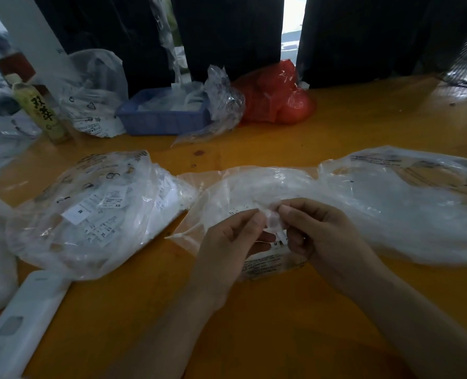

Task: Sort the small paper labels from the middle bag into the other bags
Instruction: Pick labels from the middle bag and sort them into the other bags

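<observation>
Both hands meet over the middle bag (254,187) on the orange bench (281,310) — left hand (227,242) and right hand (317,231) each pinch a small paper label (272,222) between fingertips. Left bag (90,209) holds sorted labels; right bag (404,203) lies beside.

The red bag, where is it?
In the head view the red bag sits at the far edge of the orange table, right of the blue tray, with crumpled clear plastic between them.
</observation>
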Demonstrator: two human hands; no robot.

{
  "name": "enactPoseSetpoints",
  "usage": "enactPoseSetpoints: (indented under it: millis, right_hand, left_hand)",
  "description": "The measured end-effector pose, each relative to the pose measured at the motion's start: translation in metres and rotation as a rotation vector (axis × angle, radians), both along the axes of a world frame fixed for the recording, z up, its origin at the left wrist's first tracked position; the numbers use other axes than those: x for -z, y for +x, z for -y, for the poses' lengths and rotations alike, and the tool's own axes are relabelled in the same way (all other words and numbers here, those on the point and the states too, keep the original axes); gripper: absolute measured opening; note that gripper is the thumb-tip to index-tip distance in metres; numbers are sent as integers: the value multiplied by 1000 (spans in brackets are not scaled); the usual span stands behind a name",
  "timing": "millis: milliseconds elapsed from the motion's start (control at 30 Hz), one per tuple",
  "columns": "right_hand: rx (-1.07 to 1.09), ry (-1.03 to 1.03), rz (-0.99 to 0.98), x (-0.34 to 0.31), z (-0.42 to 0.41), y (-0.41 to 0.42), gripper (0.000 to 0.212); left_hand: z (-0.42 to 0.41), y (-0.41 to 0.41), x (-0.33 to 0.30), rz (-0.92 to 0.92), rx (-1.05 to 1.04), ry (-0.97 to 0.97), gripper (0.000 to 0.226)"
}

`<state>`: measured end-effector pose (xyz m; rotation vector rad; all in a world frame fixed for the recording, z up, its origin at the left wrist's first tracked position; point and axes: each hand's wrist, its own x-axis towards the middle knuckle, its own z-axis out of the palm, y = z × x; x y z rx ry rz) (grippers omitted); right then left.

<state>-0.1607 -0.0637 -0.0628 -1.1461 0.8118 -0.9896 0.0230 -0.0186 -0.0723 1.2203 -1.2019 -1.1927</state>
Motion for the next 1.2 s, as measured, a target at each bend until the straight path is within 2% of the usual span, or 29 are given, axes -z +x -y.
enactPoseSetpoints:
  millis: [100, 200, 333, 467, 500, 600, 733, 833, 967, 1033, 1100, 1200]
  right_hand:
    - [9, 39, 69, 0, 1, 1, 27]
    - [-2, 50, 53, 1, 1, 1, 29]
    - [-1, 25, -44, 2, -4, 4, 29]
    - [66, -25, -105, 2, -9, 6, 27]
    - [80, -33, -121, 2, -10, 6, 26]
    - [90, -45, -175, 1, -12, 8, 19]
    - [68, -68, -214, -1, -14, 10, 18]
    - [6, -125, -373, -2, -14, 11, 23]
    - [34, -254, -538, -3, -11, 9, 7]
    - [133, -353, -658, -1, -5, 4, 6]
    - [214, -523, -906, 1, 5, -1, 4]
    - [124, -614, -1178, 5, 20, 1, 28]
  left_hand:
    - [2, 1, -1, -138, -19, 50, 46]
    - [3, -1, 1, -74, -30, 33, 32]
    - [3, -3, 4, -23, -9, -2, 31]
    - [2, -2, 4, -278, 41, 16, 45]
    - [1, -3, 4, -256, 13, 7, 43]
    - [1, -5, 9, -23, -98, -37, 31]
    - [1, -6, 10, -93, -159, -37, 27]
    - [2, -5, 7, -147, -141, -54, 20]
    - [2, -5, 5, -205, -152, -20, 5]
    - [2, -5, 6, -222, -178, -9, 20]
    - [3, -4, 6, -264, -190, 18, 20]
    - [2, -4, 5, -293, -205, 55, 13]
